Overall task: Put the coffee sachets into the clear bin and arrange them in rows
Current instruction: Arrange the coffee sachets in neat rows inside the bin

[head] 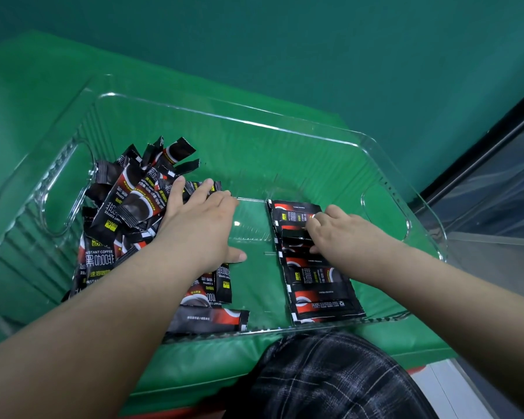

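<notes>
A large clear bin (254,122) sits on a green cloth. Several black-and-red coffee sachets lie in a loose pile (127,207) in the bin's left half. A neat row of sachets (315,279) runs front to back right of the middle. My left hand (200,225) rests flat, fingers spread, on the edge of the pile. My right hand (336,231) lies on the far part of the row, its fingers curled onto a sachet (294,234) there. Whether it pinches that sachet is hidden by the hand.
The green-covered table (58,86) ends near the bin's right side, where a dark glass panel (496,182) stands. A green wall is behind. My plaid-clad leg (330,379) is below the table's front edge. The bin's far half and right end hold nothing.
</notes>
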`<state>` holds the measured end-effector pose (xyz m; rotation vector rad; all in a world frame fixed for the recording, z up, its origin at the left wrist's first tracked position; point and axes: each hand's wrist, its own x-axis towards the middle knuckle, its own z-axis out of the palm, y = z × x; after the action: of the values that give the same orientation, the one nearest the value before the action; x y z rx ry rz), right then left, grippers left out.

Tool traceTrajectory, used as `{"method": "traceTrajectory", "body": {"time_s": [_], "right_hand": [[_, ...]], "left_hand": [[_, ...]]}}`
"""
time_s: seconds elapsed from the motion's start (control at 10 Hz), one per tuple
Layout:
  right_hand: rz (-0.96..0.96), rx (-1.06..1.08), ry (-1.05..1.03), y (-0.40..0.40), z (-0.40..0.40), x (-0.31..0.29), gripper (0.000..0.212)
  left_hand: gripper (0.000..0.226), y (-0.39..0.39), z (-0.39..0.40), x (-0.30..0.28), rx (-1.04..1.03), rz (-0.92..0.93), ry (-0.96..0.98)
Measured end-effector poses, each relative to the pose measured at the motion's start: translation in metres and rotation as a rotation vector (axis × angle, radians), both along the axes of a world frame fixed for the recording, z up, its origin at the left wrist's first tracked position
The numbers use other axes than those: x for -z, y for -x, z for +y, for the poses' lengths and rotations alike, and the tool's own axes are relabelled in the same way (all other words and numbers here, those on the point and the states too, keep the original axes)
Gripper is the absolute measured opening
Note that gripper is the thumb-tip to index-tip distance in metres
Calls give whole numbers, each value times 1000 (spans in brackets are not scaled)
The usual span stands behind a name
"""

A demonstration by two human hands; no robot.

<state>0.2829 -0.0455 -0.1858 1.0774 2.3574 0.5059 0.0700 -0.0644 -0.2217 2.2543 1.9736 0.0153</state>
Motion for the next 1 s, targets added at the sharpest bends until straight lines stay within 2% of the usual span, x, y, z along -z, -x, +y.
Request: {"method": "traceTrajectory", "body": {"time_s": [0.1,0.2,0.5,0.6,0.8,0.9,1.0], "right_hand": [[-26,-19,-26,0,-1,2,20],[-49,7,-11,2,-5,0,21],[-74,35,37,2,-11,-1,42],[-61,55,46,1,-13,-2,43],[130,69,113,-3,-18,-12,22],[117,107,170,-5,-23,-8,33],[90,86,148,-6,-25,-5,36]], "left_hand": [[93,0,0,0,1,2,1],[93,0,0,1,3,2,0],[93,0,0,0,7,7,3],[93,1,-1,0,6,4,5],[93,1,-1,0,7,5,7],[93,0,-1,0,6,13,8],[93,0,0,0,4,13,10]]}}
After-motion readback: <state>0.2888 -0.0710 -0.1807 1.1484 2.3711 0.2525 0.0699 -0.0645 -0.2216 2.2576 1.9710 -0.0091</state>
